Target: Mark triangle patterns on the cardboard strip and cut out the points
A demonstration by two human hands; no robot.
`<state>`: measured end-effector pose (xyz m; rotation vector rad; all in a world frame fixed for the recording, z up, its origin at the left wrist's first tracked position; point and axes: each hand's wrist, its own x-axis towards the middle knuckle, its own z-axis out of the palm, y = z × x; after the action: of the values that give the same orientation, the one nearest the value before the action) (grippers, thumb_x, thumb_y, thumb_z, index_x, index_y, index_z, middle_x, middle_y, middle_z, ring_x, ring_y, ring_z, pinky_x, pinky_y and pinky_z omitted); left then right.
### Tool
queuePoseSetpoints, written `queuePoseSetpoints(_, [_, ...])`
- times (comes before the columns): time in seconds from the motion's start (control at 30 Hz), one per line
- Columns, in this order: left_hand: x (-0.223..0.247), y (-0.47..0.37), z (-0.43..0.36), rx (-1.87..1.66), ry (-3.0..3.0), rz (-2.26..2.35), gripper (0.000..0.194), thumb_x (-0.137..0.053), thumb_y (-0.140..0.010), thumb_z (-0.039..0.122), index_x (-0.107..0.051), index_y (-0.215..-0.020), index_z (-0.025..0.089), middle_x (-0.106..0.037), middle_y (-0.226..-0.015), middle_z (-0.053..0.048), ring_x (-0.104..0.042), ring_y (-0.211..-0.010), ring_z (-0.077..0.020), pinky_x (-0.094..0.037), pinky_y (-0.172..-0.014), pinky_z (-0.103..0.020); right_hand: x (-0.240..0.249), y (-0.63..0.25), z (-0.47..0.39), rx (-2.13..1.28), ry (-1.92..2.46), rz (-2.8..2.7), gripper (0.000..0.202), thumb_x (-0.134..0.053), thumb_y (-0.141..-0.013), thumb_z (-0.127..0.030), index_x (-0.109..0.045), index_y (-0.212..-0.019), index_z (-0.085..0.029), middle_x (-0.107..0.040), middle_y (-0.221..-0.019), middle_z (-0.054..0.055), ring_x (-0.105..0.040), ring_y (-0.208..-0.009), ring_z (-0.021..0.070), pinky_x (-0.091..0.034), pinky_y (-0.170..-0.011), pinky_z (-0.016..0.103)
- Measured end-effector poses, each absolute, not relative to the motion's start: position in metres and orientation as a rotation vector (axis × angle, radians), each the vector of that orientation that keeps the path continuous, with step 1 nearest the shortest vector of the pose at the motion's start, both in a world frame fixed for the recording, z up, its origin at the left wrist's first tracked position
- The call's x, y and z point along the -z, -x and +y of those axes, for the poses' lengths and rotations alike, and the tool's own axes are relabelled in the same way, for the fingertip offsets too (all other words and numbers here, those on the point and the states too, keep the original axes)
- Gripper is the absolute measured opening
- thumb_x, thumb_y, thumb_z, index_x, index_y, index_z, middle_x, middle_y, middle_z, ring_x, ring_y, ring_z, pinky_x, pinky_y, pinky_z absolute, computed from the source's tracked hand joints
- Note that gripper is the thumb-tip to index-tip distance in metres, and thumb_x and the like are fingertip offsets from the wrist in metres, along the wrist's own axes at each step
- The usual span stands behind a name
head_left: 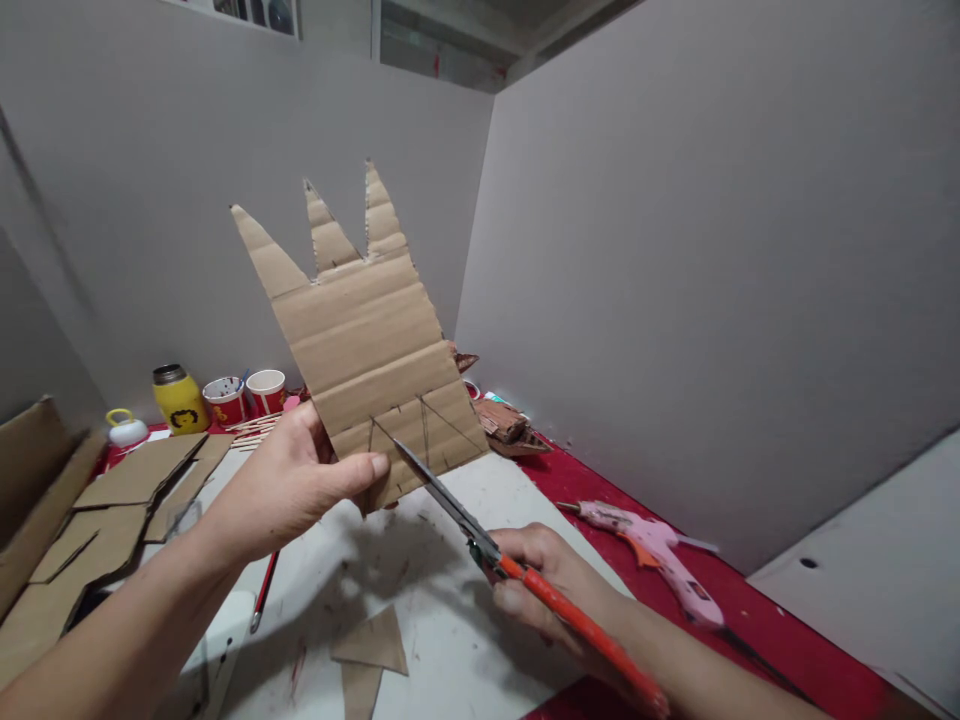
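Observation:
My left hand (300,480) pinches the lower left corner of a brown cardboard piece (367,330), thumb in front and fingers behind. Three pointed spikes rise from its top edge, and pencil-like dark lines mark triangles along its lower part. In my right hand (544,580) is a pair of scissors (465,520) with red handles. Their blade tips lie over the marked lines near the cardboard's lower edge; whether they bite into it I cannot tell. Cut cardboard scraps (375,645) rest on the white board (442,590) below.
A pink glue gun (660,555) lies on the red tabletop (750,655) at right. Cardboard sheets (112,510) are stacked at left. Farther back stand a yellow bottle (180,402) and red-white paper cups (227,402). A pencil (264,590) lies under my left forearm. Grey walls enclose the table.

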<state>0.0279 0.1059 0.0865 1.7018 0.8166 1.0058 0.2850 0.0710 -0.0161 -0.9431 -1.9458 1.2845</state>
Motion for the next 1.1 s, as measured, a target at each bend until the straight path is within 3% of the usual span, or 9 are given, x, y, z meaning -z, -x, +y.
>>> queuePoseSetpoints(0.17, [-0.086,-0.026,0.107,-1.047,-1.691,0.828,0.012,-0.071,-0.077,0.016,-0.063,-0.086,0.019,-0.067,-0.071,0.004,-0.060,-0.060,-0.0107,-0.048,-0.052,-0.018,0.024,-0.285,0.073,-1.317,0.929,-1.915,0.053,-0.068,-0.080,-0.061,-0.037,-0.065,-0.021,-0.028,-0.055,-0.009,-0.022,-0.051,0.0065,-0.021,-0.044,0.020])
queuePoseSetpoints(0.23, [-0.085,-0.024,0.109,-1.038,-1.728,0.840,0.007,-0.069,-0.081,0.021,-0.063,-0.083,0.018,-0.067,-0.070,0.003,-0.059,-0.060,-0.0109,-0.048,-0.052,-0.018,0.024,-0.284,0.072,-1.317,0.929,-1.904,0.054,-0.067,-0.080,-0.063,-0.037,-0.064,-0.021,-0.028,-0.054,-0.009,-0.022,-0.050,0.0066,-0.021,-0.044,0.020])
queuePoseSetpoints(0.43, [-0.084,-0.021,0.111,-1.015,-1.761,0.858,0.014,-0.066,-0.084,0.029,-0.064,-0.078,0.017,-0.064,-0.066,0.003,-0.056,-0.058,-0.0101,-0.047,-0.052,-0.018,0.013,-0.280,0.069,-1.255,0.968,-1.980,0.053,-0.061,-0.083,-0.066,-0.039,-0.067,-0.021,-0.031,-0.058,-0.007,-0.025,-0.053,0.0082,-0.022,-0.044,0.020])
queuePoseSetpoints(0.67, [-0.091,-0.032,0.102,-0.944,-1.800,0.850,0.021,-0.062,-0.083,0.025,-0.062,-0.065,0.015,-0.064,-0.060,0.001,-0.057,-0.056,-0.0108,-0.044,-0.053,-0.019,0.011,-0.280,0.065,-1.164,0.984,-2.035,0.055,-0.054,-0.085,-0.072,-0.040,-0.073,-0.020,-0.033,-0.063,-0.006,-0.026,-0.056,0.0091,-0.024,-0.047,0.022])
queuePoseSetpoints(0.83, [-0.092,-0.032,0.102,-0.942,-1.783,0.871,0.019,-0.064,-0.081,0.028,-0.063,-0.067,0.016,-0.064,-0.060,0.000,-0.057,-0.056,-0.0122,-0.045,-0.052,-0.021,0.018,-0.279,0.064,-1.226,0.965,-1.971,0.058,-0.052,-0.083,-0.076,-0.040,-0.071,-0.021,-0.033,-0.060,-0.006,-0.026,-0.054,0.0094,-0.025,-0.044,0.021])
queuePoseSetpoints(1.1, [-0.088,-0.031,0.105,-0.937,-1.701,0.847,0.020,-0.071,-0.077,0.033,-0.061,-0.073,0.016,-0.061,-0.063,0.001,-0.054,-0.056,-0.0119,-0.044,-0.052,-0.021,0.023,-0.278,0.069,-1.264,0.886,-1.881,0.057,-0.064,-0.080,-0.069,-0.036,-0.063,-0.022,-0.027,-0.054,-0.009,-0.022,-0.049,0.0063,-0.022,-0.043,0.021])
